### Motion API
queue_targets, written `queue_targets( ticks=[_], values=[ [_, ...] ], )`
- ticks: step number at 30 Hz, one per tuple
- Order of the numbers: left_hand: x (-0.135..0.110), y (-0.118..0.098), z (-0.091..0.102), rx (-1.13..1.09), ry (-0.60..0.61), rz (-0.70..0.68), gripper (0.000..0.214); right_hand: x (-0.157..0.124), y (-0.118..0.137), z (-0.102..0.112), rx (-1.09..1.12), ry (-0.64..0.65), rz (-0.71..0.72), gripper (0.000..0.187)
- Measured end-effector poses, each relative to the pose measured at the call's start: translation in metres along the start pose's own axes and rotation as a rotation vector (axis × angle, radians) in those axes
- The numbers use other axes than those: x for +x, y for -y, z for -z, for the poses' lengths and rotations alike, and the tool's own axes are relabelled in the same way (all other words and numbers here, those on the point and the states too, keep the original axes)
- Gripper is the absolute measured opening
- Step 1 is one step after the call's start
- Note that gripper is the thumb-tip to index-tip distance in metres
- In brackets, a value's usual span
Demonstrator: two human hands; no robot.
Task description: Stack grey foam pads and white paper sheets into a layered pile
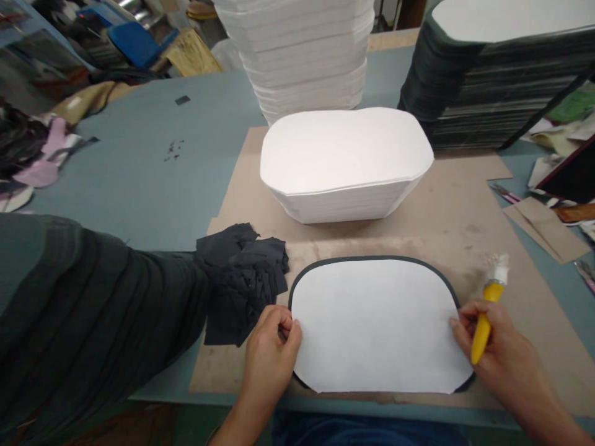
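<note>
Left hand point(273, 348) pinches the white panel point(376, 325) at its left edge; right hand point(493, 339) grips a yellow brush point(482, 337), fingers at the right edge! The panel lies near on the desk point(134, 173), beside black cloth pieces point(242, 285).

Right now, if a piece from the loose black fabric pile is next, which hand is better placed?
Probably the left hand: it's beside the pile, without a tool, while the right hand holds a yellow-handled, white-bristled brush.
</note>
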State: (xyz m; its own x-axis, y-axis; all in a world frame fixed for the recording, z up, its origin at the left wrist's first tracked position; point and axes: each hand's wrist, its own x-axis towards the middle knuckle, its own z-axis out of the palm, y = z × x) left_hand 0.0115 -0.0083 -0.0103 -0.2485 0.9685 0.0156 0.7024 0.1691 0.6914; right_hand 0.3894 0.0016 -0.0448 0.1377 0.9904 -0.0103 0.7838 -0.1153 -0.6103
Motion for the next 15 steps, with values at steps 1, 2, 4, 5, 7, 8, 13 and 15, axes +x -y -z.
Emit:
queue_targets(
  ticks=[1, 2, 4, 5, 7, 8, 13, 15],
  values=[
    [0.0, 0.0, 0.0, 0.004, 0.0, -0.007, 0.022, 0.0, 0.001, 0.0, -0.001, -0.002, 0.002, 0.031],
    [-0.001, 0.001, 0.0, 0.008, 0.0, -0.01, 0.022, 0.0, 0.002, 0.0, -0.003, 0.0, 0.007, 0.031],
    [-0.001, 0.001, 0.0, 0.012, 0.002, -0.007, 0.022, -0.001, 0.002, 0.0, -0.008, 0.002, 0.013, 0.032],
    [-0.001, 0.001, 0.0, 0.012, 0.003, -0.002, 0.023, -0.001, 0.001, 0.0, -0.013, -0.003, 0.011, 0.033],
    [-0.002, -0.001, 0.0, 0.013, 0.009, 0.007, 0.023, -0.002, -0.004, 0.001, -0.023, -0.008, 0.002, 0.036],
    [-0.002, -0.002, 0.0, 0.014, 0.012, 0.01, 0.023, -0.001, -0.009, 0.001, -0.029, -0.005, -0.002, 0.039],
    [-0.004, -0.008, 0.002, 0.004, 0.025, 0.025, 0.022, 0.007, -0.033, 0.003, -0.07, 0.036, 0.025, 0.049],
    [-0.004, -0.009, 0.004, 0.01, 0.042, 0.029, 0.022, 0.009, -0.033, 0.004, -0.11, 0.024, 0.048, 0.046]
  ],
)
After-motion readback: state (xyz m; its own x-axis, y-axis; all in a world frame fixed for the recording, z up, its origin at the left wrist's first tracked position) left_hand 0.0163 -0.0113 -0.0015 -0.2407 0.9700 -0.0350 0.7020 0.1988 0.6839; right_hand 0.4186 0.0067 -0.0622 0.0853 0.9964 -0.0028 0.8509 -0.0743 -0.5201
